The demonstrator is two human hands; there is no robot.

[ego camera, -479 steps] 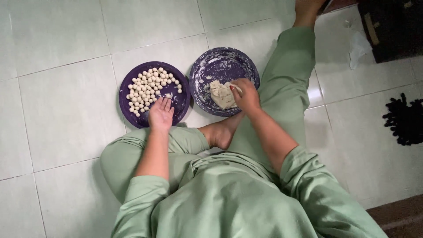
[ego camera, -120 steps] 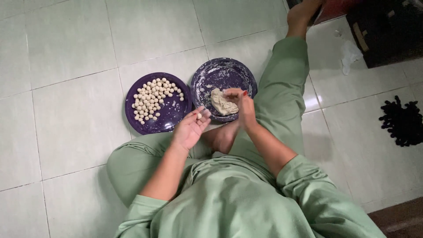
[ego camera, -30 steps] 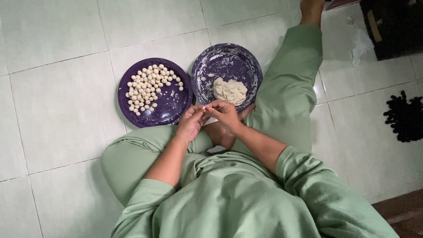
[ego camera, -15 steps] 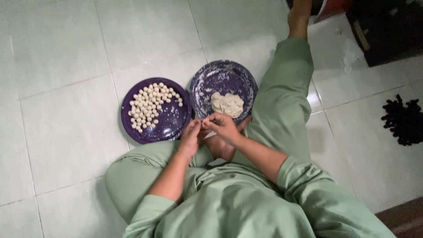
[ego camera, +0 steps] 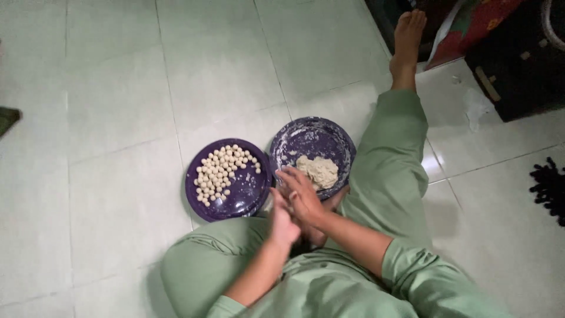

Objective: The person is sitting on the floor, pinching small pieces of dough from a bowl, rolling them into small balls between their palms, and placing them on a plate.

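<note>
I sit on a tiled floor in green clothes. My left hand and my right hand are pressed palm to palm just below the two purple plates, and whatever lies between the palms is hidden. The left purple plate holds several small pale dough balls. The right purple plate, dusted with flour, holds a lump of dough right beside my right hand's fingertips.
My right leg stretches up the floor to a bare foot. A dark box and red patterned cloth lie at the upper right. A black fringed mat sits at the right edge.
Both hands pinched a bit of dough with their fingertips a moment ago; now the palms are closed flat together over it. The view has shifted so the plates sit lower.
</note>
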